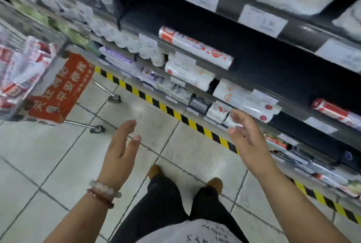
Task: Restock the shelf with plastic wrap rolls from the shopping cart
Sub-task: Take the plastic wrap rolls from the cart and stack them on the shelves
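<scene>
A shop aisle: dark shelves (pixel 273 71) with price tags (pixel 262 20) and packaged goods, a cart (pixel 58 78) bearing a red sign, and hazard tape (pixel 175 113) along the tiled floor (pixel 48 155).

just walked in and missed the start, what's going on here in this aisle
A person is restocking a store shelf with plastic wrap rolls. At this moment both hands are empty: the left hand and the right hand are open, held out over the tiled floor. The shopping cart stands to the person's left with more rolls inside. One roll already lies on the mostly bare dark shelf, and another roll lies one shelf lower to the right.
</scene>
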